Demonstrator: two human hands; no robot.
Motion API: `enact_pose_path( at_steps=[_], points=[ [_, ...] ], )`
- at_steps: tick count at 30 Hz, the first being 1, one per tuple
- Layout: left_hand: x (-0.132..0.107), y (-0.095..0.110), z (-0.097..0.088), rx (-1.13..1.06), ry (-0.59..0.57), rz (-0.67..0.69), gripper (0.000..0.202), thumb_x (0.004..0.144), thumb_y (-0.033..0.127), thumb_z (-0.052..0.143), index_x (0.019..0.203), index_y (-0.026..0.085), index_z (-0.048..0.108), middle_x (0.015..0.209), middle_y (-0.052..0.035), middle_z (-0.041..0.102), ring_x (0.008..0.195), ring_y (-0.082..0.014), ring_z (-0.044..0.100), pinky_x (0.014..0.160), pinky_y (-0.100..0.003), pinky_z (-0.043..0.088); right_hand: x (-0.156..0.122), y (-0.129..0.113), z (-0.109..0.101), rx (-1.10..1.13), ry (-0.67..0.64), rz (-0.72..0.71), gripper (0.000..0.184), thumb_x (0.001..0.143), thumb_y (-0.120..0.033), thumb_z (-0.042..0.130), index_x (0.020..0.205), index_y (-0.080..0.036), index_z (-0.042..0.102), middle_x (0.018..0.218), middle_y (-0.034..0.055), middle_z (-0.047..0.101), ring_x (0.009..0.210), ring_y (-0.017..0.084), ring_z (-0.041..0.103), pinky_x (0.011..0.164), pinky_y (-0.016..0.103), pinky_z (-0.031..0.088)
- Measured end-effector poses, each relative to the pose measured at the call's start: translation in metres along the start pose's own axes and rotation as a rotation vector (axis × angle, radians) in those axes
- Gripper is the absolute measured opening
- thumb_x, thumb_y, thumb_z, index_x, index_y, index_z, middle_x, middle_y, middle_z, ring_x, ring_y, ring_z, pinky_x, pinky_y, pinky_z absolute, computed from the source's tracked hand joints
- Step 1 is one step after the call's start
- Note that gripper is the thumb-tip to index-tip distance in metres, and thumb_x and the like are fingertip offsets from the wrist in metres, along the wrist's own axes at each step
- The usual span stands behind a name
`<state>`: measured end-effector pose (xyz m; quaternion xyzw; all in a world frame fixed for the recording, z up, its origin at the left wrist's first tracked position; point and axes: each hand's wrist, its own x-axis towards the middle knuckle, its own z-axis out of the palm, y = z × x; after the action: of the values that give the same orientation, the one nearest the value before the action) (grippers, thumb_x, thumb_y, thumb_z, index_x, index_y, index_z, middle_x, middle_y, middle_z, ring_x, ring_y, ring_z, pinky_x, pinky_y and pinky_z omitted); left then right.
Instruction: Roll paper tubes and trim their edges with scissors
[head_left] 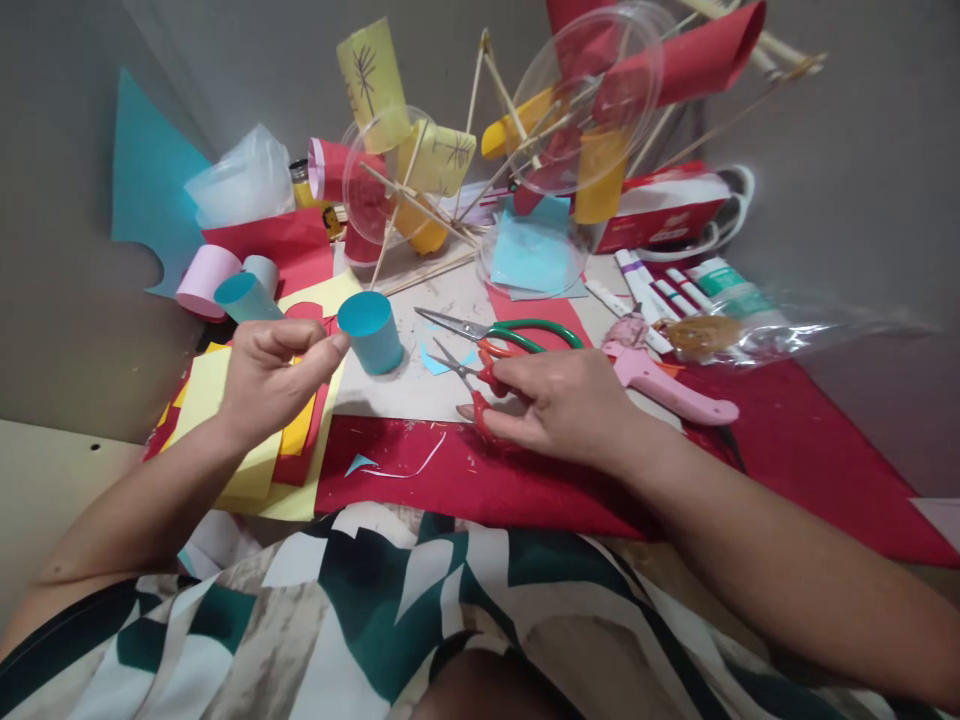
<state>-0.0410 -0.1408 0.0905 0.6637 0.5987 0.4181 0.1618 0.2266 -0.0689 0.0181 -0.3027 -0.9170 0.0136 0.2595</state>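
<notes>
My right hand [562, 405] grips a pair of red-handled scissors [484, 390], its fingers in the loops. The blades are apart and point to the upper left, above the white board. Green-handled scissors [517, 332] lie just behind them. My left hand [279, 375] is closed, thumb pressed against curled fingers. Whatever it may pinch is hidden. Its thumb tip appears beside a blue paper cylinder [373, 345] that stands upright on the board; I cannot tell whether they touch. Small blue paper scraps [435, 362] lie near the blades.
Stick frames with clear plastic discs [592, 100] and rolled paper stand behind. Left are a pink paper roll [206, 285] and stacked yellow sheets [199, 420]. Right are a pink glue gun [667, 385], markers [649, 290] and a plastic bag [795, 325]. Red cloth [480, 480] covers the front.
</notes>
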Motion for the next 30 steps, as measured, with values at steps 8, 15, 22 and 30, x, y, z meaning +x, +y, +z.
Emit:
enact_pose_path(
  at_steps=[8, 15, 22, 30],
  points=[
    [0.012, -0.042, -0.010, 0.416, -0.324, 0.238, 0.056, 0.086, 0.036, 0.066, 0.138, 0.017, 0.057, 0.131, -0.0151, 0.068, 0.067, -0.0120, 0.065, 0.067, -0.027, 0.051, 0.001, 0.002, -0.001, 0.097, 0.020, 0.046, 0.032, 0.086, -0.044, 0.057, 0.065, -0.020, 0.061, 0.053, 0.0017, 0.063, 0.049, 0.014, 0.051, 0.050, 0.026, 0.031],
    [0.047, -0.050, 0.003, 0.281, -0.323, 0.122, 0.031, 0.082, 0.037, 0.068, 0.059, 0.018, 0.060, 0.056, 0.0003, 0.054, 0.054, -0.0115, 0.044, 0.052, -0.026, 0.033, 0.005, 0.003, -0.003, 0.361, -0.020, 0.147, 0.042, 0.084, -0.046, 0.063, 0.056, -0.022, 0.042, 0.045, -0.0051, 0.041, 0.044, 0.009, 0.037, 0.045, 0.024, 0.027],
    [0.053, -0.018, -0.013, 0.156, -0.305, 0.155, 0.032, 0.082, 0.038, 0.070, 0.059, 0.020, 0.058, 0.055, 0.0021, 0.048, 0.052, -0.0110, 0.038, 0.052, -0.029, 0.030, 0.008, 0.002, -0.008, 0.654, 0.047, 0.284, 0.049, 0.087, -0.056, 0.064, 0.058, -0.021, 0.047, 0.049, -0.0050, 0.038, 0.046, 0.009, 0.036, 0.045, 0.024, 0.032],
    [0.040, -0.038, 0.013, 0.548, -0.478, 0.292, 0.017, 0.084, 0.034, 0.066, 0.079, 0.019, 0.071, 0.073, -0.0036, 0.068, 0.058, -0.0136, 0.055, 0.055, -0.027, 0.033, 0.005, 0.002, -0.005, 0.618, 0.055, 0.268, 0.052, 0.085, -0.060, 0.066, 0.057, -0.021, 0.046, 0.047, -0.0052, 0.037, 0.046, 0.009, 0.035, 0.045, 0.024, 0.032]
  ],
)
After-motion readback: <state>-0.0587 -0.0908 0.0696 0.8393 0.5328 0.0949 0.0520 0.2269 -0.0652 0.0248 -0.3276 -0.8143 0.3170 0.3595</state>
